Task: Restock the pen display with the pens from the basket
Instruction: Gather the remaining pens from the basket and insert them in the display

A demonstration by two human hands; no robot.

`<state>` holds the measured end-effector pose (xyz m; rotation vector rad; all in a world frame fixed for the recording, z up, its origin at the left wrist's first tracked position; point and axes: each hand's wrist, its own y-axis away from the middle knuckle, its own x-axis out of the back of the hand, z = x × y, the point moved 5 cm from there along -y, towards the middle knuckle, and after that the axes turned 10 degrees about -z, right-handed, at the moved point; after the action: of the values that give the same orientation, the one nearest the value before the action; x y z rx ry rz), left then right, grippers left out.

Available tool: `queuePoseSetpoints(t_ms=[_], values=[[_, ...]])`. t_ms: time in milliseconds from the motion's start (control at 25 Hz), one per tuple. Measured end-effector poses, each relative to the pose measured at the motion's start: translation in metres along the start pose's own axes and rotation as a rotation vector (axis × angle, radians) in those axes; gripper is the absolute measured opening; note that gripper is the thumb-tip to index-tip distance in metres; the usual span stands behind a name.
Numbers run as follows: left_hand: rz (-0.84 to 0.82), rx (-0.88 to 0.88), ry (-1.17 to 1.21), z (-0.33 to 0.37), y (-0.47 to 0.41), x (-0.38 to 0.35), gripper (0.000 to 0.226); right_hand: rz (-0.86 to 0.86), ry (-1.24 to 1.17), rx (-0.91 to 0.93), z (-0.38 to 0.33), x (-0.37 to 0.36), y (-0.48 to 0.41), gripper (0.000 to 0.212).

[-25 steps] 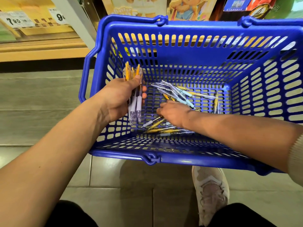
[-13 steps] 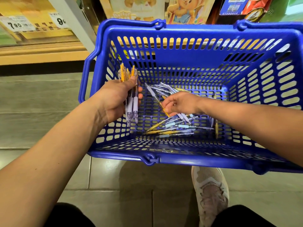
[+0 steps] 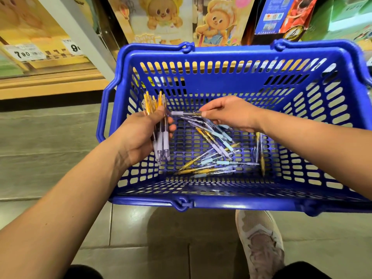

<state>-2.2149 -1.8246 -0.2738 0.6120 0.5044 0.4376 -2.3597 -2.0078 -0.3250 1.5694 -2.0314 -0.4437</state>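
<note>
Grey shop-floor tiles [image 3: 50, 148] carry a blue slotted plastic shopping basket [image 3: 221, 55], above which a person's left hand [image 3: 138, 133] grips a roughly upright bundle of clear yellow-and-lilac click pens [image 3: 161, 141]. Just to its right, the right hand [image 3: 231, 113] pinches a single clear lilac-gripped pen [image 3: 185, 113] lying crosswise, its grip end pointing at the bundle, so a short leftward slide should join them. Loose pens [image 3: 213, 156] lie scattered on the basket bottom below.

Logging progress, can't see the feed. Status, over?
Left hand grips a pen bundle. Right hand pinches a single pen beside it. Loose pens lie in the basket; nothing blocking.
</note>
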Motion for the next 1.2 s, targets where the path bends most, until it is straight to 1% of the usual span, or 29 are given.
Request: queuePoseSetpoints(t_ms=[40, 80, 120, 200, 320, 360, 440, 520, 640, 760, 920, 1080, 1120, 1160, 1200], values=[[-0.011, -0.005, 0.011, 0.0, 0.001, 0.0, 0.027, 0.055, 0.133, 0.023, -0.006, 0.004, 0.002, 0.014], [-0.019, -0.009, 0.019, 0.001, 0.002, 0.001, 0.028, 0.092, 0.186, 0.055, -0.012, 0.007, 0.004, 0.014], [-0.024, -0.012, 0.023, 0.001, 0.003, 0.002, 0.029, 0.118, 0.156, 0.093, -0.017, 0.008, 0.005, 0.015], [-0.024, -0.021, 0.025, 0.002, 0.004, 0.002, 0.025, 0.122, -0.079, 0.169, -0.028, 0.007, 0.004, 0.016], [-0.027, -0.023, 0.014, 0.0, 0.004, 0.0, 0.022, -0.001, -0.396, 0.23, -0.043, -0.007, 0.001, 0.025], [-0.035, -0.02, 0.018, 0.0, 0.004, -0.001, 0.022, -0.049, -0.458, 0.237, -0.048, -0.014, -0.001, 0.025], [-0.065, -0.007, 0.018, -0.002, 0.005, -0.006, 0.022, -0.12, -0.496, 0.247, -0.058, -0.029, -0.004, 0.021], [-0.076, 0.006, -0.002, -0.005, 0.006, -0.009, 0.022, -0.129, -0.47, 0.252, -0.067, -0.038, -0.006, 0.021], [-0.096, 0.021, -0.014, -0.006, 0.008, -0.01, 0.024, -0.086, -0.399, 0.219, -0.072, -0.04, -0.007, 0.031], [-0.142, 0.038, -0.039, -0.006, 0.009, -0.012, 0.025, -0.058, -0.392, 0.17, -0.073, -0.04, -0.004, 0.024], [-0.151, 0.056, -0.098, -0.01, 0.005, -0.017, 0.019, -0.035, -0.383, 0.062, -0.073, -0.047, -0.005, 0.017], [-0.081, 0.05, -0.09, -0.007, 0.0, -0.011, 0.016, -0.09, -0.575, 0.076, -0.069, -0.047, -0.008, 0.018], [-0.067, 0.048, -0.078, -0.007, -0.001, -0.009, 0.017, -0.091, -0.543, 0.074, -0.064, -0.044, -0.008, 0.018], [-0.064, 0.048, -0.067, -0.006, -0.002, -0.008, 0.018, -0.079, -0.409, 0.063, -0.056, -0.04, -0.008, 0.016], [-0.071, 0.052, -0.062, -0.007, -0.002, -0.008, 0.017, -0.074, -0.195, 0.043, -0.045, -0.037, -0.008, 0.013]])
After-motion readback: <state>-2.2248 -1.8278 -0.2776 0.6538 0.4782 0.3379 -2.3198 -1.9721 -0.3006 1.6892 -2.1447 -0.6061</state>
